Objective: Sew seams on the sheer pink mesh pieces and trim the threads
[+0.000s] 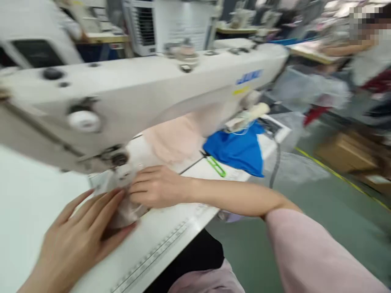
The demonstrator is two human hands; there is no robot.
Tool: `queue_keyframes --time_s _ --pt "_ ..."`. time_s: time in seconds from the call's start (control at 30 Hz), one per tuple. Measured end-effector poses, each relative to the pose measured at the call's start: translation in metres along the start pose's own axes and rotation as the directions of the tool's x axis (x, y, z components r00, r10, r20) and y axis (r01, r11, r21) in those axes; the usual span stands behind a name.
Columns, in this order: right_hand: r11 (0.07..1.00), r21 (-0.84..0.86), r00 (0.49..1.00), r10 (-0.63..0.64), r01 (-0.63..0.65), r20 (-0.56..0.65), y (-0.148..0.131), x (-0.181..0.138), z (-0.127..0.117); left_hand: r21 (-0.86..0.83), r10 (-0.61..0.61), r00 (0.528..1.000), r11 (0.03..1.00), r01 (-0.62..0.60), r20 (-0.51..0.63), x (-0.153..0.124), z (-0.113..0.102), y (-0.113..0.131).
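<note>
My left hand (81, 228) is partly spread, thumb apart from the fingers, resting on the pale cloth (122, 215). My right hand (157, 187) touches the same cloth, fingers close together; whether it grips, I cannot tell. The cloth lies at the needle end of the sewing machine (137, 87). Beyond, green snips (216, 167) lie just beside blue fabric (240, 150).

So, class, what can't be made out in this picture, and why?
In the head view:
Pale fabric: partly covered by the left hand and right hand.
Yellow marking on the sewing machine: blurred, unreadable.
Ruler scale: numbers small, blurred.
Pink sleeve: cut off at lower right.
</note>
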State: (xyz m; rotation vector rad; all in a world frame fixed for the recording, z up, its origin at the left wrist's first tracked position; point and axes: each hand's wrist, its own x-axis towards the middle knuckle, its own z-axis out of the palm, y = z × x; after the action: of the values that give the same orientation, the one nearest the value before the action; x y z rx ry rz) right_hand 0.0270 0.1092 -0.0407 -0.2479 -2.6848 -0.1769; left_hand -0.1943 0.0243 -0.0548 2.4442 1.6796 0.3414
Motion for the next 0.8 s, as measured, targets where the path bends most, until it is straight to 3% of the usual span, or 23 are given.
queue_keyframes --time_s 0.07,0.13,0.2,0.33,0.47,0.57,0.7,0.8 --pt "0.999 0.046 0.991 0.005 0.002 -0.137 0.000 -0.001 0.008 0.218 0.258 0.940 0.953 -0.209 -0.225 -0.016 -0.014 0.000" --pt "0.998 0.064 0.977 0.006 0.008 -0.212 -0.003 0.000 0.012 0.350 0.364 0.891 0.900 -0.261 -0.271 -0.013 -0.018 0.004" --pt "0.998 0.060 0.968 0.002 0.013 -0.250 -0.008 0.001 0.012 0.388 0.389 0.881 0.881 -0.271 -0.268 -0.005 -0.017 0.007" --pt "0.994 0.113 0.962 0.030 0.001 -0.270 -0.012 0.003 0.009 0.304 0.285 0.932 0.929 -0.212 -0.222 0.001 -0.018 0.008" --pt "0.944 0.281 0.941 0.244 -0.174 -0.236 -0.009 0.009 0.006 0.095 0.123 0.987 0.989 -0.113 -0.103 0.006 -0.028 0.002" --pt "0.917 0.286 0.905 0.349 -0.277 -0.244 -0.005 0.014 0.006 -0.071 0.041 0.998 0.997 -0.044 -0.050 0.017 -0.033 -0.004" --pt "0.898 0.246 0.881 0.418 -0.364 -0.222 -0.002 0.016 0.009 -0.145 -0.044 0.993 0.989 0.028 -0.110 0.029 -0.029 -0.005" --pt "0.882 0.236 0.862 0.458 -0.408 -0.220 -0.001 0.017 0.010 -0.050 -0.066 0.975 0.997 0.057 -0.211 0.033 -0.021 0.003"
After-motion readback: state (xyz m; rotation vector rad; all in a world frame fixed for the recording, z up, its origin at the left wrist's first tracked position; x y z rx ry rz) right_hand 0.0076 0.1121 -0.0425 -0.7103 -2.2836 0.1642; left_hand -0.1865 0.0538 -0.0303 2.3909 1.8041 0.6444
